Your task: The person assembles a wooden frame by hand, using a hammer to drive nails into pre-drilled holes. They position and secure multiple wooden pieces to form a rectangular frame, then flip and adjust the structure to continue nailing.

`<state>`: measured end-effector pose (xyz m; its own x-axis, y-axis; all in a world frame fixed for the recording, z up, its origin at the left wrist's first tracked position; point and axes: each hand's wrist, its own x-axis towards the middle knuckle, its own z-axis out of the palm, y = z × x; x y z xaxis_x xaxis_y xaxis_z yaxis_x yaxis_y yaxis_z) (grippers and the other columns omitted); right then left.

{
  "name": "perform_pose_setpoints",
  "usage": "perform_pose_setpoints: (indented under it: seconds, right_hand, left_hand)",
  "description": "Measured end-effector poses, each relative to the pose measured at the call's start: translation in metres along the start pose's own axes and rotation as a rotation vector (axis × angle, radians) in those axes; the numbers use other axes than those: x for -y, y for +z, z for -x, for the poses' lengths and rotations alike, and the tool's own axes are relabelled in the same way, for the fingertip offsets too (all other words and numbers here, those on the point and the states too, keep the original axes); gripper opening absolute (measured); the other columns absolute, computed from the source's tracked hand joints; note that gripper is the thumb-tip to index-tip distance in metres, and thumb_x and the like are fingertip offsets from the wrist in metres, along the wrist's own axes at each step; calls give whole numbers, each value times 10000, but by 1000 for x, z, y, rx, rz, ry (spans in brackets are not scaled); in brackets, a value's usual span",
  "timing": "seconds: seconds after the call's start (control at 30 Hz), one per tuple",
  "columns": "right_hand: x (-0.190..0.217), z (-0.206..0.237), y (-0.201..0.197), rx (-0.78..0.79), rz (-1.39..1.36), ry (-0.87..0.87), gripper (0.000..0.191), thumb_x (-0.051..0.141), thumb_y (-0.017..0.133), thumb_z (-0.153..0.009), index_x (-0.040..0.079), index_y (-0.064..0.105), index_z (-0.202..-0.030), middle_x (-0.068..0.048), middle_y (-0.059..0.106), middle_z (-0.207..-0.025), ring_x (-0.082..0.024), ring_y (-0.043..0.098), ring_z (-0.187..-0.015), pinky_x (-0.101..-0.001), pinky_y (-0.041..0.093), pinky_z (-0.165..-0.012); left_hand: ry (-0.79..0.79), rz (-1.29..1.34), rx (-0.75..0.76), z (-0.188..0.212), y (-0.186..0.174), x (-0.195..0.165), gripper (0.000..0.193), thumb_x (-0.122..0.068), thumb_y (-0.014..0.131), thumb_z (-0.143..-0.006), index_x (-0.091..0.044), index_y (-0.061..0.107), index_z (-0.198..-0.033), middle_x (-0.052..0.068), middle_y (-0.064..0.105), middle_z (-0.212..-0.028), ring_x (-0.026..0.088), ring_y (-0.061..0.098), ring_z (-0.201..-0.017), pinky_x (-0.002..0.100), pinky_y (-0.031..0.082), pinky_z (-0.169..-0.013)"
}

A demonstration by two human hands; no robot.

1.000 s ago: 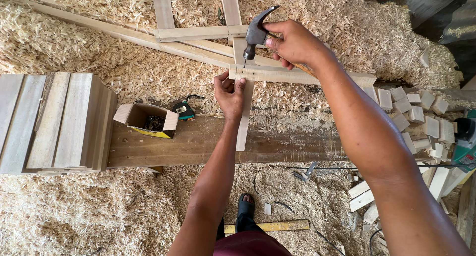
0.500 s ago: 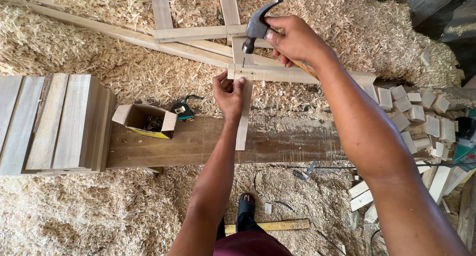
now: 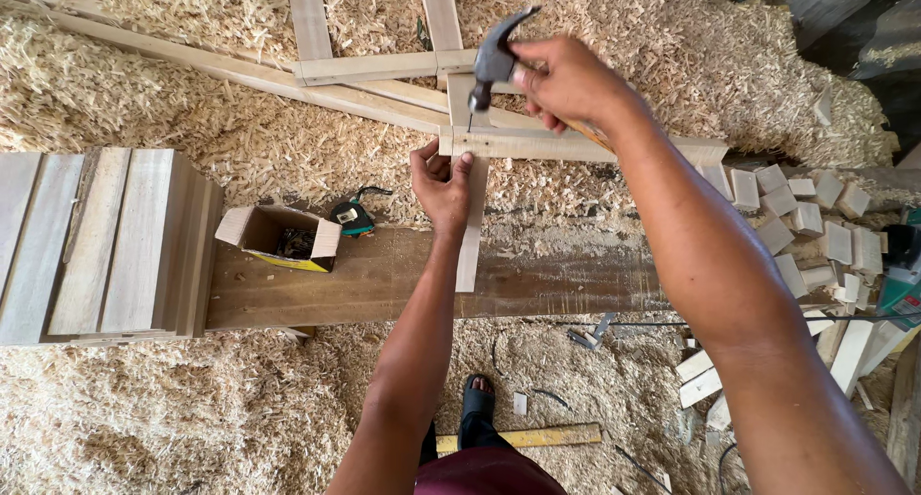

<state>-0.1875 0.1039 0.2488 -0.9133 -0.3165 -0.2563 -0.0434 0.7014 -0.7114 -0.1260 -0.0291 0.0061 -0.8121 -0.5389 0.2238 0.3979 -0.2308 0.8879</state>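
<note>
My right hand grips a claw hammer by its handle, the head raised just above a joint of pale wooden slats. My left hand pinches the top of a short upright slat where it meets the horizontal slat. A small nail stands under the hammer face near the joint. The slat frame lies across a bed of wood shavings.
A dark wooden plank serves as a bench. On it sit an open cardboard box of nails and a tape measure. Stacked boards lie left, several small wood blocks right, a yellow ruler by my foot.
The hammer head has risen slightly and swung up from the joint; my left hand stays on the upright slat.
</note>
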Motion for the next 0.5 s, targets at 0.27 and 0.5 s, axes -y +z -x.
perform_pose_setpoints:
  seconds: [0.27, 0.5]
  right_hand:
    - [15, 9, 4, -7, 80, 2, 494, 203, 561, -1029, 242, 498, -1518, -73, 667, -746, -123, 569, -495, -314, 495, -433]
    - [7, 2, -31, -234, -219, -238, 339, 252, 643, -1078, 55, 612, -1352, -27, 638, -921, -77, 587, -703, -290, 530, -576]
  left_hand:
    - [-7, -11, -21, -2, 3, 0, 449, -32, 781, -908, 38, 480, -1233, 213, 738, -1031, 216, 741, -980, 315, 627, -859]
    - [-4, -9, -26, -4, 2, 6, 421, -27, 781, -901, 33, 485, -1195, 217, 723, -1062, 229, 742, -1019, 333, 644, -898]
